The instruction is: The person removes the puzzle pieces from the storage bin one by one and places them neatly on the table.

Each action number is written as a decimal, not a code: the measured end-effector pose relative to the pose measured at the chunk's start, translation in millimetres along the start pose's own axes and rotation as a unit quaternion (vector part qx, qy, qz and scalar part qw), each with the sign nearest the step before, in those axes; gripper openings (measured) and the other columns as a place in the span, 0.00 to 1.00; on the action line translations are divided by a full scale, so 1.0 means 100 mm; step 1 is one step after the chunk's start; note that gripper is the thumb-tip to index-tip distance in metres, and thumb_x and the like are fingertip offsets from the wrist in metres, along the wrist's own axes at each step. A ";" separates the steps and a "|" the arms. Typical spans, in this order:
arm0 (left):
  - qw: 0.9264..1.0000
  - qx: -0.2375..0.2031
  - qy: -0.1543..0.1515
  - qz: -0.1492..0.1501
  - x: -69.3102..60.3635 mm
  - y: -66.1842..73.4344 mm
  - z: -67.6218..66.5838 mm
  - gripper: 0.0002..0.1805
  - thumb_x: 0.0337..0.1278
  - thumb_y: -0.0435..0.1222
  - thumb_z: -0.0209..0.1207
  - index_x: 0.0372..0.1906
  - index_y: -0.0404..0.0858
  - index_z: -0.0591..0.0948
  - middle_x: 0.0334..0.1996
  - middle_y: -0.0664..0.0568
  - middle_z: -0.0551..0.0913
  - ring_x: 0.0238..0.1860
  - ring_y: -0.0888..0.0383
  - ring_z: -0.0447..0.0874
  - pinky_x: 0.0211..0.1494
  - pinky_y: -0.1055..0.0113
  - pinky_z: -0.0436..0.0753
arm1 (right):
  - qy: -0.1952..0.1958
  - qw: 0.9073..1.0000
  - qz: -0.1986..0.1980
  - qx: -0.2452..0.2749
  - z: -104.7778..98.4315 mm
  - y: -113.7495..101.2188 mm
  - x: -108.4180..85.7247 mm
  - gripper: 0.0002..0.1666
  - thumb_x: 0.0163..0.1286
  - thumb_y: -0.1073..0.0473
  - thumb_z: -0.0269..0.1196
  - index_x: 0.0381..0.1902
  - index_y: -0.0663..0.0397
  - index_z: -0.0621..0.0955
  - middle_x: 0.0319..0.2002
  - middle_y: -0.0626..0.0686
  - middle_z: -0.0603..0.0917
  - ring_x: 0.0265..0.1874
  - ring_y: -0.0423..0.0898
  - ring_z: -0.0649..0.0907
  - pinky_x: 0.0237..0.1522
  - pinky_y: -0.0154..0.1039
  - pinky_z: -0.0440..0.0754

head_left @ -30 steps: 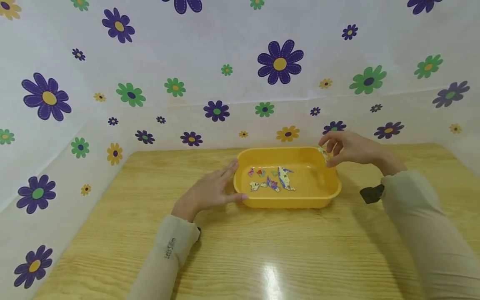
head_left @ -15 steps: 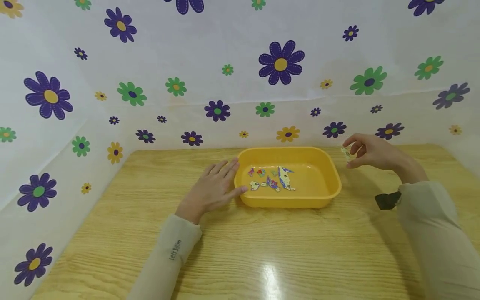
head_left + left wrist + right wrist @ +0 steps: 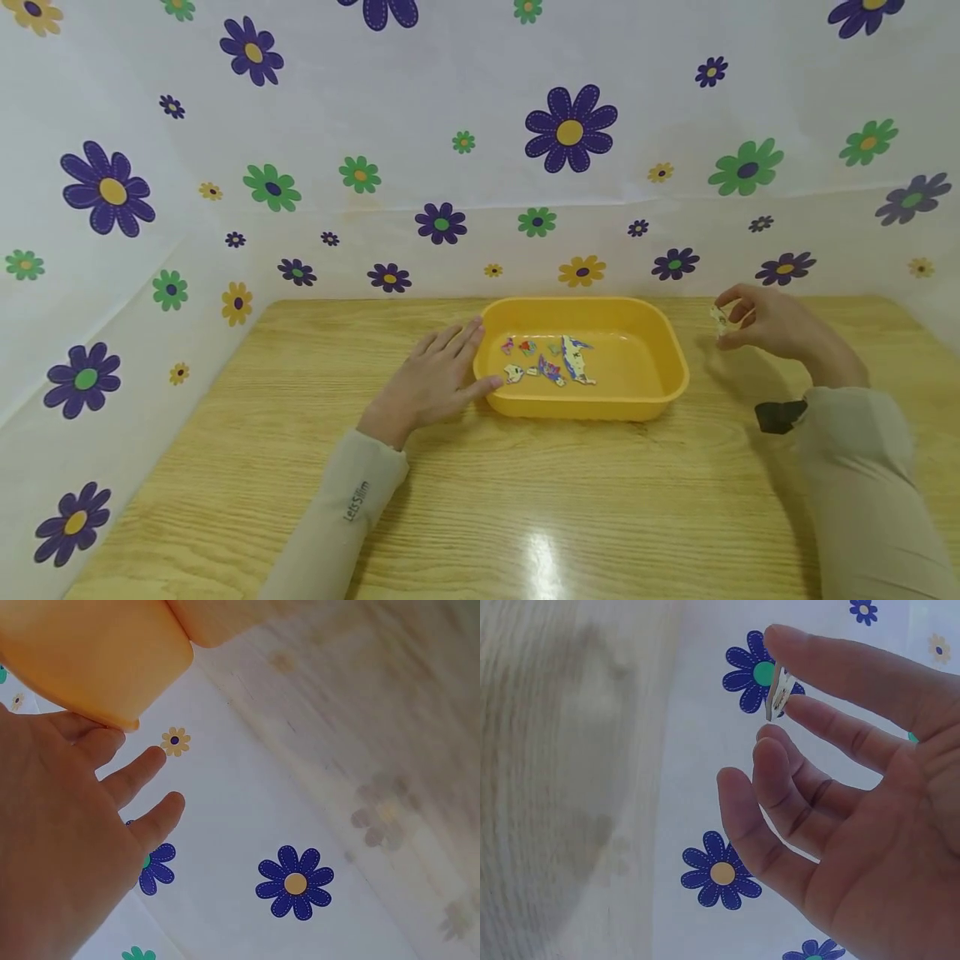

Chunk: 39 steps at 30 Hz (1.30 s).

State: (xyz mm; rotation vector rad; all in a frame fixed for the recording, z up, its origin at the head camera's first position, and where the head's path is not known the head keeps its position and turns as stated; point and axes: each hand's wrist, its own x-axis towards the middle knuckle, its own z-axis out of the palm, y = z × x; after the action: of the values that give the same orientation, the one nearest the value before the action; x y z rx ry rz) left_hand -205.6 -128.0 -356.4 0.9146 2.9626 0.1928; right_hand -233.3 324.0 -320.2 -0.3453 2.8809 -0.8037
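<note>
Yellow tray (image 3: 585, 410) | left hand (image 3: 429, 382) hides some rim | pinched piece (image 3: 717, 318): print unclear

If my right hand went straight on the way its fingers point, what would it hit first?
Probably the right end of the yellow tray, with the small cutout pinched in your right hand leading. The hand's height is unclear, so it might pass above.

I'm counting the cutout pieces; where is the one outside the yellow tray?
In the head view, that cutout piece is pinched in the right hand, to the right of the yellow tray.
</note>
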 end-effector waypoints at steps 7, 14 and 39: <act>0.997 -0.068 -0.017 -0.008 -0.01 -0.03 0.00 0.47 0.74 0.62 0.43 0.82 0.36 0.45 0.82 0.48 0.41 0.80 0.43 0.42 0.80 0.46 0.42 | -0.016 1.000 0.020 -0.001 0.08 0.10 0.04 0.32 0.62 0.62 0.70 0.59 0.71 0.71 0.48 0.77 0.78 0.46 0.71 0.79 0.46 0.66 0.79; 0.996 -0.093 -0.016 0.002 -0.02 -0.03 -0.02 0.48 0.74 0.62 0.46 0.82 0.36 0.46 0.82 0.47 0.42 0.80 0.41 0.43 0.79 0.43 0.42 | -0.028 1.000 0.003 -0.008 0.17 0.11 0.10 0.32 0.54 0.67 0.71 0.54 0.75 0.73 0.38 0.71 0.80 0.36 0.63 0.81 0.38 0.58 0.82; 0.997 -0.079 -0.013 -0.010 -0.05 -0.08 -0.04 0.48 0.72 0.63 0.47 0.82 0.38 0.49 0.82 0.49 0.44 0.79 0.40 0.45 0.78 0.41 0.46 | -0.032 0.998 -0.015 -0.048 0.33 0.02 0.25 0.34 0.50 0.67 0.70 0.55 0.77 0.74 0.36 0.68 0.81 0.35 0.61 0.80 0.38 0.57 0.82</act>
State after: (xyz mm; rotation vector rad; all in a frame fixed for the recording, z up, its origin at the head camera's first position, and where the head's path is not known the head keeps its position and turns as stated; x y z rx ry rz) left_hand -206.5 -138.1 -353.2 0.8615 2.8812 0.4064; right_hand -252.0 303.2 -350.7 -0.4175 2.8672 -0.6469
